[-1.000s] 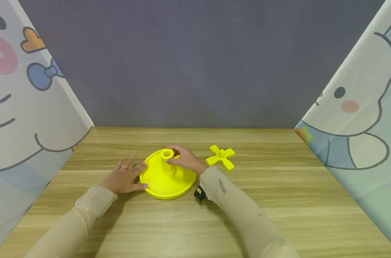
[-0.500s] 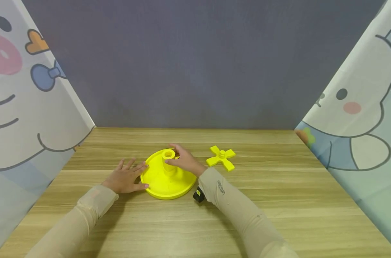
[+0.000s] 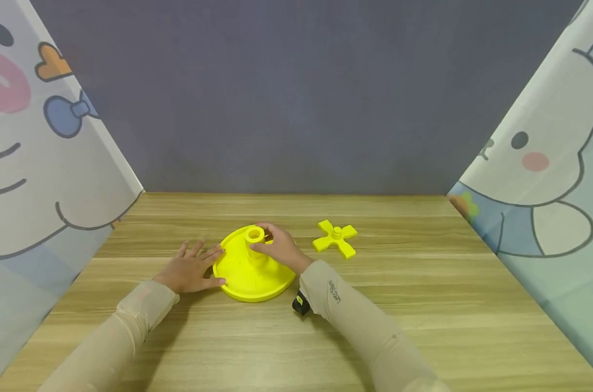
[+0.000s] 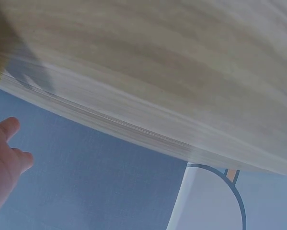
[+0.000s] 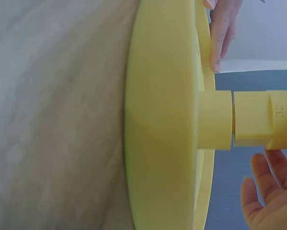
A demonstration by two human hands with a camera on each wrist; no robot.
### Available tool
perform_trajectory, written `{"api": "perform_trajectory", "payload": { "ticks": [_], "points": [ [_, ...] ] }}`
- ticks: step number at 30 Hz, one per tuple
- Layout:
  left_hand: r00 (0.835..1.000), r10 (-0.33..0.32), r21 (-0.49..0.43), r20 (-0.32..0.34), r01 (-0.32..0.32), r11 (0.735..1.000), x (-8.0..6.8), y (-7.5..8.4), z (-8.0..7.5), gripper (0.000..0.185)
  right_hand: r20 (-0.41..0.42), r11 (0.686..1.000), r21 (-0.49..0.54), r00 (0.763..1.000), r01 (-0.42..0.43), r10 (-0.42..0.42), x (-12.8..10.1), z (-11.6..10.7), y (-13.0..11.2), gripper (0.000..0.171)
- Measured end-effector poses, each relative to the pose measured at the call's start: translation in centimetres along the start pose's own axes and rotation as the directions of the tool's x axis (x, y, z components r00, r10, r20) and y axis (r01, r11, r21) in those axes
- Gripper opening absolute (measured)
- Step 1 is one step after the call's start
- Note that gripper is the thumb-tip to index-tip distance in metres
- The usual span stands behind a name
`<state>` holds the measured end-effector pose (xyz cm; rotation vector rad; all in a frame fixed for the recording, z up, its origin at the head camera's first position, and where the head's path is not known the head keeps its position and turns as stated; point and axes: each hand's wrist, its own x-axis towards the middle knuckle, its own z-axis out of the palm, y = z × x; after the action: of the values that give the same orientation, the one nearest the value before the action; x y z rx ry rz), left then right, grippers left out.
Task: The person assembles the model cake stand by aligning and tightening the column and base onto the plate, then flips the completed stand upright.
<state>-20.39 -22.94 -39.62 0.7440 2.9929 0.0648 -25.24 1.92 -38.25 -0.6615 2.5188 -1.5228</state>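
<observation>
Left hand (image 3: 191,268) lies flat, fingers straight, steadying the yellow base (image 3: 249,272); right hand (image 3: 279,245) fingers curl round its sleeve (image 3: 254,242), seemingly seating it; alignment needed next.

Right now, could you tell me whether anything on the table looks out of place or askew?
Nothing stands out. The yellow round base sits flat, its post upright; the yellow cross piece lies flat, apart to its right.

"32" stands on the yellow post (image 5: 263,120) — raised.
</observation>
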Motion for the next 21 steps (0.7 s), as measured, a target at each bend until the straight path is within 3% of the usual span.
{"api": "perform_trajectory", "payload": {
  "ticks": [5,12,21],
  "points": [
    [1.000,0.002,0.006,-0.011,-0.002,1.000,0.09,-0.10,0.21,0.079,-0.042,0.998,0.025,0.998,-0.054,0.055,-0.04,0.30,-0.25,0.052],
    [1.000,0.004,0.011,-0.016,-0.004,1.000,0.05,-0.01,0.08,0.079,0.044,0.998,0.058,0.999,-0.019,0.017,-0.03,-0.07,0.23,0.070],
    [1.000,0.006,0.002,-0.014,-0.006,1.000,-0.01,-0.08,0.20,0.080,0.031,0.999,0.029,0.999,0.015,-0.016,0.21,-0.21,0.27,0.055]
  ]
}}
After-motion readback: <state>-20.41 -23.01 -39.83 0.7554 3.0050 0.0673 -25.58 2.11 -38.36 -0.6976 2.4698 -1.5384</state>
